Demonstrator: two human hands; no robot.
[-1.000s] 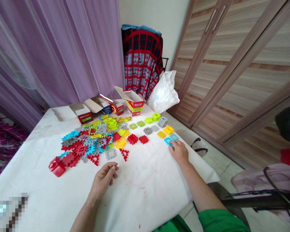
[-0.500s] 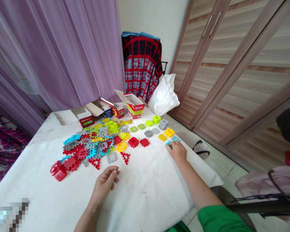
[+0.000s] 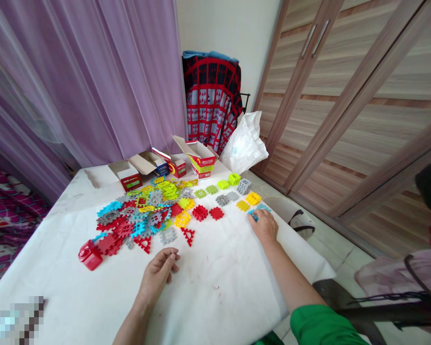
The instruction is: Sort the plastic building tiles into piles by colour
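Note:
My right hand (image 3: 264, 225) is at the table's right side, its fingers closed over a blue interlocking building piece (image 3: 252, 211) that they partly hide. Another blue piece (image 3: 263, 207) lies just beyond the knuckles. My left hand (image 3: 162, 266) rests on the white cloth, fingers loosely curled and apart, with nothing visible in it. Nearest to it are a red triangular piece (image 3: 188, 236) and a grey square piece (image 3: 168, 235). Farther left spreads a mixed pile of notched pieces (image 3: 136, 215) in red, blue, grey, yellow and green.
Single-colour pieces sit in short rows: red (image 3: 216, 213), yellow (image 3: 243, 205), grey (image 3: 222, 200) and green (image 3: 211, 189). Open cardboard boxes (image 3: 126, 176) line the back edge, beside a white plastic bag (image 3: 244, 146). A red plastic container (image 3: 90, 255) stands at the left.
The view has shifted slightly. My right hand stays at the blue pieces with barely any movement, and my left hand holds its place.

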